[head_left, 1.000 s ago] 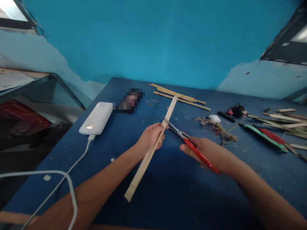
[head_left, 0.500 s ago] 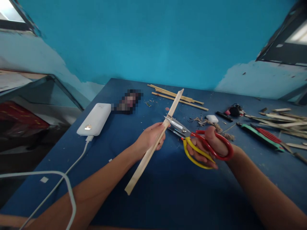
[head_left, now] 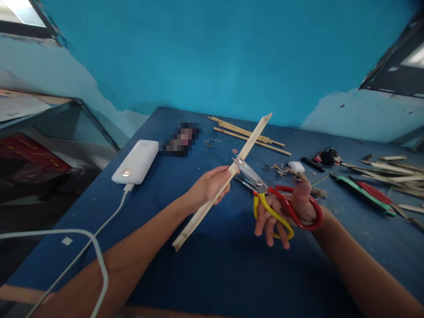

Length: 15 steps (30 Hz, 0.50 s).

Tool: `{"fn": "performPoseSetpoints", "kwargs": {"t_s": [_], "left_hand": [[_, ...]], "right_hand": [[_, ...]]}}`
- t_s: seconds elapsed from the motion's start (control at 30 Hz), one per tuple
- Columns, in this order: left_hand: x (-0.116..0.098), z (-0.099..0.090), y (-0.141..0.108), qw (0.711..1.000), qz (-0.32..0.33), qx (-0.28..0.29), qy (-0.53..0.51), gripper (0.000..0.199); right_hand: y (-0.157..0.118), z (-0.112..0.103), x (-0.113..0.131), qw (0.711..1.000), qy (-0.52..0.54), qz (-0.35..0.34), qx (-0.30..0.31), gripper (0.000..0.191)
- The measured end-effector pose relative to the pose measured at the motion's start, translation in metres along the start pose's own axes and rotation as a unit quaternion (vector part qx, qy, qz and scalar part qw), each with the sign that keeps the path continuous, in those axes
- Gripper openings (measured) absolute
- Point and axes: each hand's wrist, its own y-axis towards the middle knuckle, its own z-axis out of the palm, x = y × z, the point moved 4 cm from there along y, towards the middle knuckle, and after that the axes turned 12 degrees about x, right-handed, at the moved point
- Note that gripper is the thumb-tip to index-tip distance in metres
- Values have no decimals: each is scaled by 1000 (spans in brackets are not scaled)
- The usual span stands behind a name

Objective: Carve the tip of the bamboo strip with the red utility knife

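Observation:
My left hand (head_left: 213, 187) is closed around a pale, flat bamboo strip (head_left: 253, 138), which slants from lower left to upper right above the table. In my right hand (head_left: 281, 212) is a pair of scissors (head_left: 256, 183) with one red and one yellow handle. My thumb passes through the red loop and my fingers through the yellow one. The scissor blades lie across the strip just beyond my left fingertips. Whether they have cut into it I cannot tell.
Several thin sticks (head_left: 251, 139) lie toward the back of the blue table (head_left: 251, 274). A white power bank (head_left: 137, 161) with a cable (head_left: 112, 216) sits at left. To the right are a white case (head_left: 296, 167), a green-edged tool (head_left: 362, 194) and several bamboo pieces (head_left: 397, 172).
The strip's upper end has swung to the right, so it lies at a flatter slant. The fingers of my right hand have spread lower on the yellow handle. The view has shifted slightly.

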Motion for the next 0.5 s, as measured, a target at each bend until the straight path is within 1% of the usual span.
{"fn": "performPoseSetpoints", "kwargs": {"t_s": [0.13,0.2,0.27,0.3,0.37,0.4,0.43,0.5], "left_hand": [[1,-3,0,1000,4,-5,19,25],[2,-4,0,1000,5,-7,24,24],[2,-5,2,1000,4,-7,22,24],[2,-5,2,1000,3,-6,18,23],[2,-4,3,1000,-1,-1,9,23],[1,-4,3,1000,-2,1,4,23],[0,-4,4,1000,-2,2,-1,23],[0,-3,4,1000,-2,3,-6,22]], "right_hand": [[-1,8,5,998,-42,3,-42,93],[0,11,7,992,-101,17,-73,95],[1,14,11,975,-180,40,-126,87],[1,16,13,965,-208,50,-154,78],[2,22,21,940,-257,69,-211,56],[2,24,24,921,-295,85,-239,50],[1,26,28,891,-351,110,-266,47],[1,28,34,837,-433,159,-295,46]]}}
